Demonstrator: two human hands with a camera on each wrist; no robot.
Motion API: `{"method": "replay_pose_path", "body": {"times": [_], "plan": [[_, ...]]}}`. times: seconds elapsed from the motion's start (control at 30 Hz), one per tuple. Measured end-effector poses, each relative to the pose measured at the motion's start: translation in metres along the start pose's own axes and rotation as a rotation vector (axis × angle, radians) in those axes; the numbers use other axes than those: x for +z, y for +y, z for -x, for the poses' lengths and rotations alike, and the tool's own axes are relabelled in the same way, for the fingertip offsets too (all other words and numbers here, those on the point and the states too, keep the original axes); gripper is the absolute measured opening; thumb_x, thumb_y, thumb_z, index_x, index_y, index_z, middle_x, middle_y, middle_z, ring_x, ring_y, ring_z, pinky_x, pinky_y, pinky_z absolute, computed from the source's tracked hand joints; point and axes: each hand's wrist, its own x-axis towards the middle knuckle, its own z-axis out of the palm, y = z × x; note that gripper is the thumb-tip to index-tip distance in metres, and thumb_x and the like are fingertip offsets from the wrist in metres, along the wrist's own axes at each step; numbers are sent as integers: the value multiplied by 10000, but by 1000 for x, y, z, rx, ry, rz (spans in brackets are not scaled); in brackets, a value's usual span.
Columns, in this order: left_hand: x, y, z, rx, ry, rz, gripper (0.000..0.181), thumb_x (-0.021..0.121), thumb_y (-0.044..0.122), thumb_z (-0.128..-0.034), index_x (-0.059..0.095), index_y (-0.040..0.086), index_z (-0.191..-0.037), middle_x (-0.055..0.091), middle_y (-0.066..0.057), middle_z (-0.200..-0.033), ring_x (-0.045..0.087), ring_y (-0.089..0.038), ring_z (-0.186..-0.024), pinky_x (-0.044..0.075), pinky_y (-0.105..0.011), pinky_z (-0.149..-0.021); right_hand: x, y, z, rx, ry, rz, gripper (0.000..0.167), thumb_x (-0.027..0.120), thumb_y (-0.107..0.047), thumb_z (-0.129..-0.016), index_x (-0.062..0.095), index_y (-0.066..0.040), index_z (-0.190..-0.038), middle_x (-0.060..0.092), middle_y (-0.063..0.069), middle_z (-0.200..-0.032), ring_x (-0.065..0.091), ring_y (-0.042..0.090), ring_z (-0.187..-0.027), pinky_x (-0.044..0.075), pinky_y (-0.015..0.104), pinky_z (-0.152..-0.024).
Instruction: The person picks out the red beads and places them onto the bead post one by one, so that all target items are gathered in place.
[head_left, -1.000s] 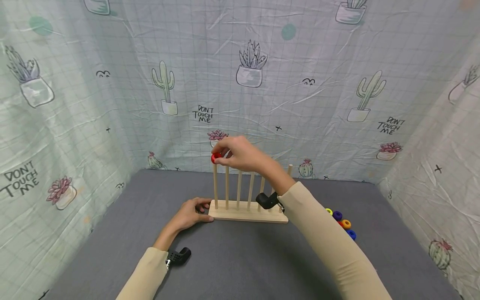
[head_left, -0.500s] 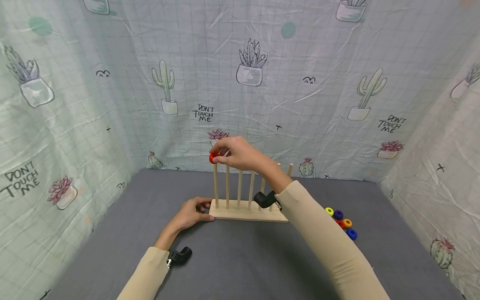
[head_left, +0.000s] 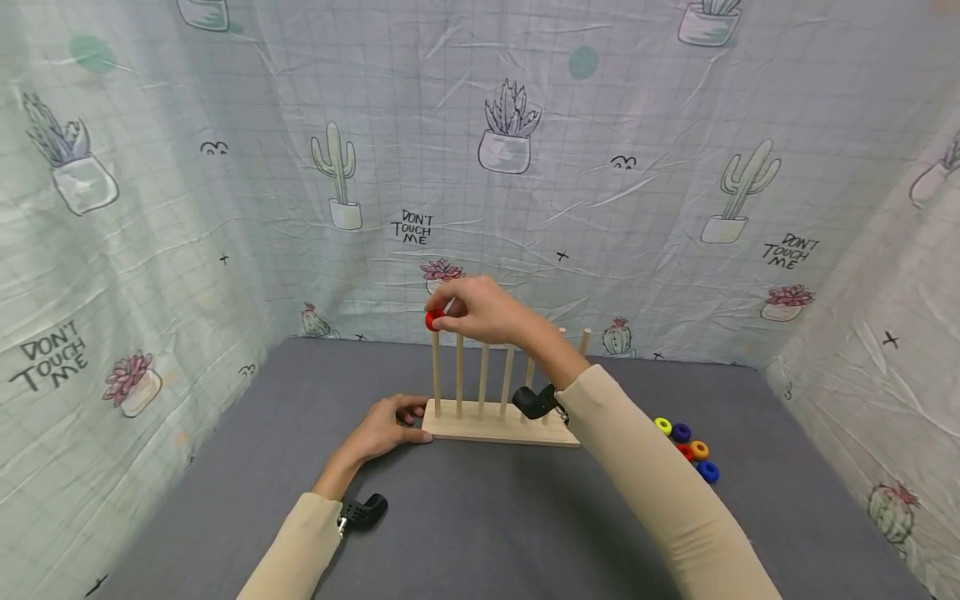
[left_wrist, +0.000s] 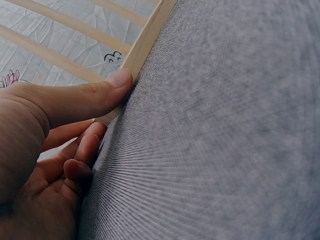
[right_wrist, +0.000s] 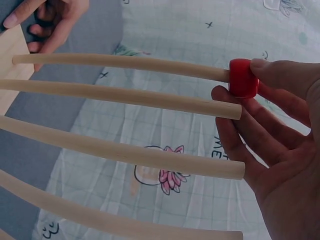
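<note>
My right hand (head_left: 483, 308) pinches a red ring (right_wrist: 243, 80) between thumb and fingers. The ring is at the top of the leftmost peg (right_wrist: 125, 62) of a wooden peg stand (head_left: 498, 432). In the right wrist view the peg's tip meets the ring's near side; how far it enters is hidden. My left hand (head_left: 381, 429) holds the stand's left end, thumb at the front edge and fingers behind, as the left wrist view also shows. Several bare pegs rise to the right, partly hidden in the head view by my right forearm.
To the right of the stand, loose rings lie on the grey table (head_left: 480, 517): a yellow ring (head_left: 657, 422), a purple ring (head_left: 681, 438), an orange ring (head_left: 701, 457), a red ring (head_left: 683, 451) and a blue ring (head_left: 708, 479). A printed cloth (head_left: 555, 200) hangs behind.
The red ring stays at the leftmost peg's top, having shifted slightly left and then back over it. My left hand keeps its hold on the stand. The head view has shifted a little.
</note>
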Motion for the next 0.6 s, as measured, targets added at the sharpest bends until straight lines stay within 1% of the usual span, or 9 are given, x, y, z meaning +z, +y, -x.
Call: {"method": "replay_pose_path", "body": {"times": [0.3,0.4,0.6], "plan": [[0,1,0,-10,0,-14,648,932,216,-758,689,67,-1340,676,-57,-1063,574,-155,-892,462,-308,-790,0,3,0,-12,-4,-34,251,701,-99,-976,731,-81,-1225,744,85,-1192,768,176,-995,591,266,-831],[0,1,-1,-10,0,-15,649,931,213,-759,687,64,-1342,675,-56,-1063,572,-154,-892,462,-311,-791,0,3,-1,-9,-9,-27,261,699,-114,-981,725,-78,-1238,740,78,-1191,765,175,-995,590,267,-833],[1,1,-1,-6,3,-8,648,933,207,-755,688,57,-1336,674,-58,-1059,569,-155,-885,458,-305,-781,-1,2,-1,-14,-10,12,237,707,-173,-988,731,-90,-1209,741,54,-1158,746,175,-1007,582,263,-858]]}}
